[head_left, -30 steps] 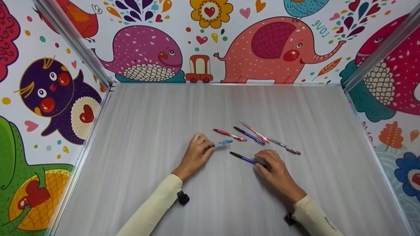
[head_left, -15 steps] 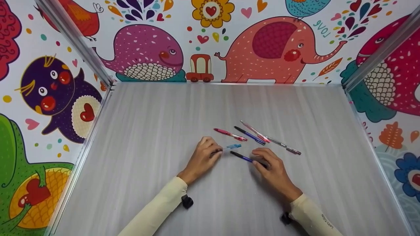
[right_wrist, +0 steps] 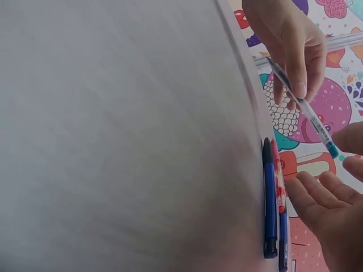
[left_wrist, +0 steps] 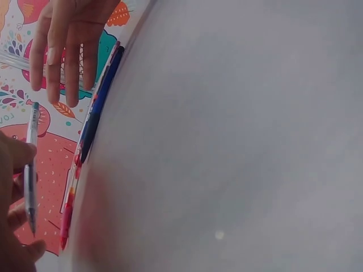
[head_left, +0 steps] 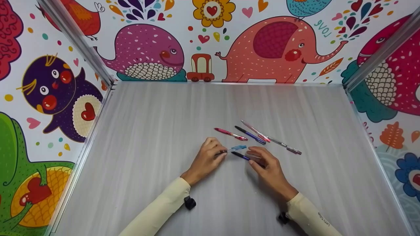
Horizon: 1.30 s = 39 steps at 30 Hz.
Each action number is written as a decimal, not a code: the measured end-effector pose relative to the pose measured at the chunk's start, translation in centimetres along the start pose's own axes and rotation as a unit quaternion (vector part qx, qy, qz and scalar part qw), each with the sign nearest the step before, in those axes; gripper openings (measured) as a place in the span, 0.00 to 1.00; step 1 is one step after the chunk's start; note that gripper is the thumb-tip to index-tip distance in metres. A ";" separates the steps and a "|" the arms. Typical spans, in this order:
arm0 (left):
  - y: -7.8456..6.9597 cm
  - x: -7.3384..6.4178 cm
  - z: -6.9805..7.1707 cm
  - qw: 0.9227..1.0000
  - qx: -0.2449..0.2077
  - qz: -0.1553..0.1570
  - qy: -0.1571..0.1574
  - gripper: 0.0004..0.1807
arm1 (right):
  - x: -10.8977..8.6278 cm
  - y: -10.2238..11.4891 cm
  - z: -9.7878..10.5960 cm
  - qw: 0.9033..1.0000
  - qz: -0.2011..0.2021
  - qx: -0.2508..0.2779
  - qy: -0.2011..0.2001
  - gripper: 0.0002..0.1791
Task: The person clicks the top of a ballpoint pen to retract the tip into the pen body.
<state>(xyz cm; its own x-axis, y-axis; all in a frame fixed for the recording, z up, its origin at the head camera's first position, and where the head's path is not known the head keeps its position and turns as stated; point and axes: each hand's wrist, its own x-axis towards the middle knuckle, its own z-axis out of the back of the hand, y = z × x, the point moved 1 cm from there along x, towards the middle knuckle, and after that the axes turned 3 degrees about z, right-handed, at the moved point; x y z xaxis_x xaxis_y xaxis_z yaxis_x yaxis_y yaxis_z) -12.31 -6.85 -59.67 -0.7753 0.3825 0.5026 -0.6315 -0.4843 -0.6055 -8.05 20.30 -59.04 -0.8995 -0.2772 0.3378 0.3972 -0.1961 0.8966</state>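
Note:
My left hand [head_left: 206, 159] pinches a clear ballpoint pen [right_wrist: 313, 120] with a teal end, between thumb and fingers. That end points toward my right hand [head_left: 267, 167], whose fingers and thumb are spread with nothing between them. In the right wrist view, the teal end is close to the right thumb. A blue pen [right_wrist: 270, 209] with a black grip lies on the table below the right hand, partly covered by it in the head view. Behind the hands lie a red pen [head_left: 230, 134], a second blue pen [head_left: 250, 135] and a clear pink pen [head_left: 255, 130].
A clear pen with a dark grip [head_left: 284, 145] lies at the right of the group, its end by the pink pen. The pale grey table [head_left: 157, 114] is bordered by printed cartoon walls [head_left: 203, 39] and metal corner posts [head_left: 77, 42].
My left hand has moved right with the clear pen, bringing its teal end close to the right hand. The right hand has shifted slightly left over the near blue pen. The other pens stay put.

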 end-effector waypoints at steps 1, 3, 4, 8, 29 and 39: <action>-0.1 0.0 0.0 1.000 0.000 0.000 0.001 0.03 | 0.0 0.0 0.0 1.000 -0.005 0.000 0.001 0.28; -0.3 0.1 -0.1 1.000 -0.001 0.000 0.001 0.02 | 0.0 0.1 -0.1 1.000 -0.016 0.000 0.002 0.29; -0.4 0.1 -0.1 1.000 -0.001 -0.001 0.000 0.03 | 0.1 0.2 -0.1 1.000 -0.020 -0.001 0.002 0.29; -0.7 0.2 -0.2 1.000 -0.003 -0.008 -0.006 0.03 | 0.0 0.2 -0.1 1.000 -0.023 0.004 0.002 0.29; -1.8 -0.1 -1.2 0.997 -0.067 0.047 0.015 0.03 | 0.5 0.9 -0.2 0.998 -0.038 0.044 0.003 0.32; -2.7 -0.2 -1.6 0.991 -0.102 0.081 0.018 0.05 | 0.9 1.5 -0.2 0.996 -0.028 0.079 0.004 0.33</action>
<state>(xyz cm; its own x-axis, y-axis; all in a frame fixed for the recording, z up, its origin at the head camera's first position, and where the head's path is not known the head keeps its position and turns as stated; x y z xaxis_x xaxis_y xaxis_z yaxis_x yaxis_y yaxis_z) -10.48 -4.40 -59.13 -0.8640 0.3426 0.3690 -0.4858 -0.3743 -0.7899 -8.19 19.59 -57.44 -0.9179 -0.2774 0.2838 0.3118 -0.0616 0.9482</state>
